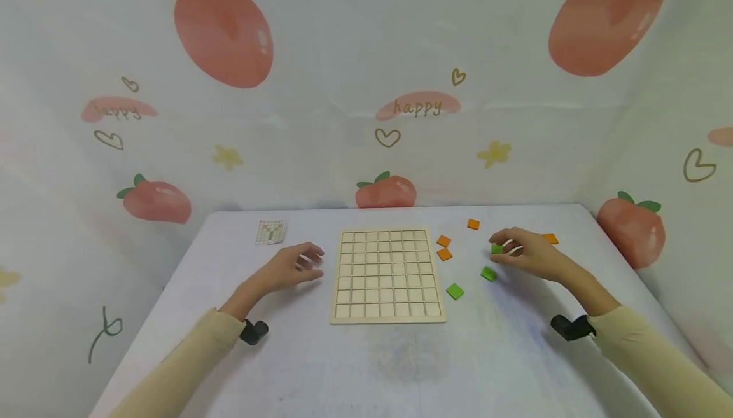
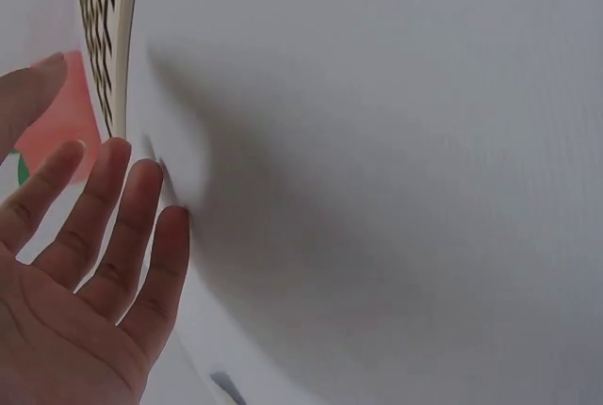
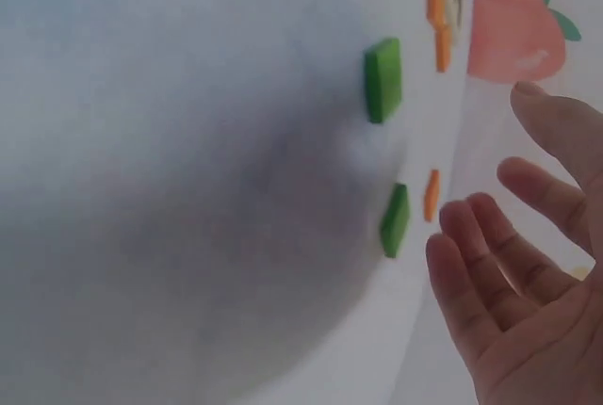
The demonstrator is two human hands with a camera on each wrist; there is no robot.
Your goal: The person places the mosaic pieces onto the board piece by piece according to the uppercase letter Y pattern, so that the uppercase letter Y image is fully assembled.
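Observation:
A pale wooden grid board (image 1: 388,276) with square cells lies mid-table. My left hand (image 1: 292,268) hovers left of it, fingers loosely bent and apart, holding nothing; its palm shows in the left wrist view (image 2: 85,283). On the right, my right hand (image 1: 529,254) is over a green tile (image 1: 496,249), thumb and fingers parted around where it shows. A second green tile (image 1: 488,273) lies just below that hand, and a third (image 1: 455,291) nearer the board. In the right wrist view the hand (image 3: 537,264) grips nothing, with green tiles (image 3: 382,80) beside it.
Orange tiles (image 1: 443,240) lie right of the board, one (image 1: 473,224) farther back and another (image 1: 550,238) behind my right hand. A small printed grid card (image 1: 271,232) is at the back left. A fruit-patterned curtain (image 1: 321,87) hangs behind the table.

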